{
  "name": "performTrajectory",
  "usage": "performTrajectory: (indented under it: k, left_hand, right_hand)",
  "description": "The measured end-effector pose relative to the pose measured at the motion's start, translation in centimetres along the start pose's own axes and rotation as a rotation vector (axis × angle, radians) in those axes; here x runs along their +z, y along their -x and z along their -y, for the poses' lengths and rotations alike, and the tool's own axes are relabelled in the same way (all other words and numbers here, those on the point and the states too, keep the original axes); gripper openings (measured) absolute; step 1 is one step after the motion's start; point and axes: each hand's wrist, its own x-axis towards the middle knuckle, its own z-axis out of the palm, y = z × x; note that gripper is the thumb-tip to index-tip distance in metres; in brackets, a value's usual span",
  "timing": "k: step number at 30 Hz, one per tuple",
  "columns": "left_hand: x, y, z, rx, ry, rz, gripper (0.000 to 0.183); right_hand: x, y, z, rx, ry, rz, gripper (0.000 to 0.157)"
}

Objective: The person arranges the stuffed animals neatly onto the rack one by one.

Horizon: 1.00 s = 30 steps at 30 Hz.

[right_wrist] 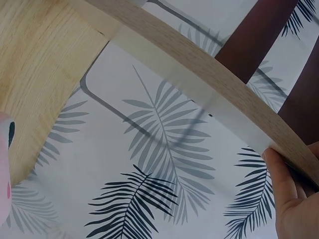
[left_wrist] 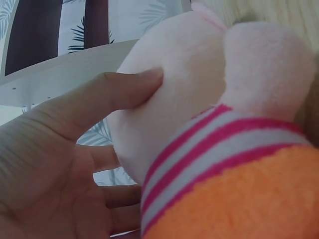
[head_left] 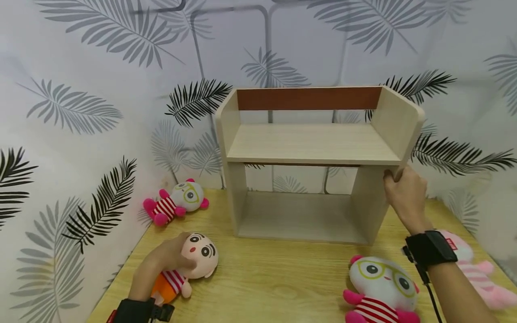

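My left hand [head_left: 172, 254] grips a plush doll [head_left: 202, 256] by its head, at the table's left side. The doll has a round pale face, a pink-striped shirt and orange bottoms. In the left wrist view the thumb presses into the plush head [left_wrist: 174, 64], with the other fingers around its far side. My right hand [head_left: 405, 196] grips the right side panel of a two-tier wooden shelf [head_left: 315, 143], just below the middle board; the thumb lies on the inner face. In the right wrist view fingers [right_wrist: 281, 177] wrap the panel's edge [right_wrist: 224, 99].
A plush panda with yellow glasses [head_left: 190, 196] lies at the back left, against the patterned wall covering [head_left: 81, 170]. Another such panda [head_left: 383, 287] lies at the front right. A pink plush toy [head_left: 472, 269] is beyond my right forearm. The wooden table [head_left: 274, 278] carries everything.
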Motion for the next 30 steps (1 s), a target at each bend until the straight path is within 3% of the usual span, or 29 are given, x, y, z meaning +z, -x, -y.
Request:
performTrajectory:
  k: [14,30]
  left_hand:
    - [1.0,-0.1,0.4,0.16,-0.004,-0.193,0.076]
    - [1.3,-0.2,-3.3,0.234,0.12,-0.343,0.077]
  right_hand:
    - [-0.1,-0.1,-0.2,-0.001,0.004,0.001,0.032]
    - [-0.2,-0.1,-0.1,-0.012,0.012,0.013,0.033]
